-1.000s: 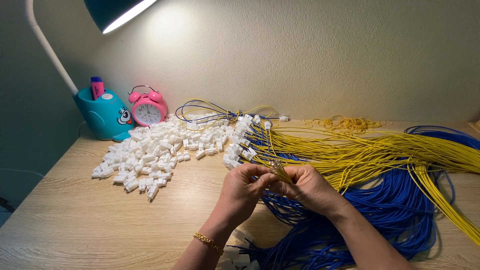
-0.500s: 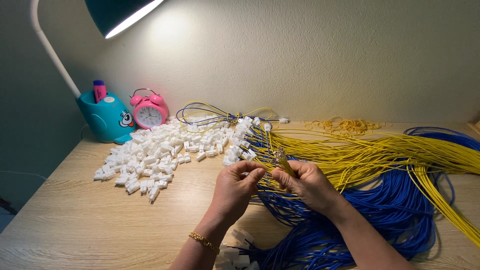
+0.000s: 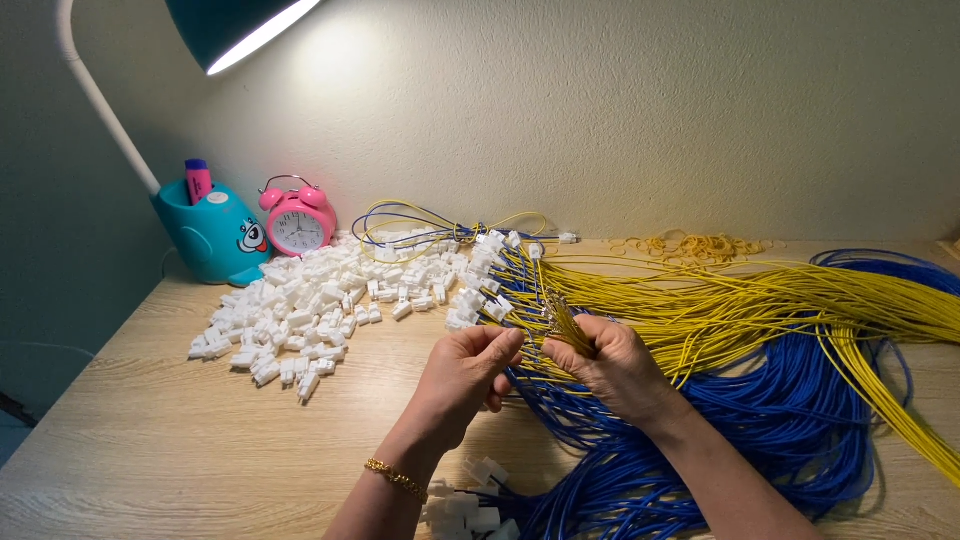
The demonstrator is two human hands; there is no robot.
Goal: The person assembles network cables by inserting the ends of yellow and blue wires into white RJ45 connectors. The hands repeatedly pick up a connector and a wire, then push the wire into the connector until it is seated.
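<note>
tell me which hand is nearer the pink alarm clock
Left. The left hand is below and right of the pink alarm clock; the right hand, pinching yellow wires, lies farther right.

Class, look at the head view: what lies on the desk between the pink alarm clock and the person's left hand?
A heap of white connectors lies between the clock and the left hand.
</note>
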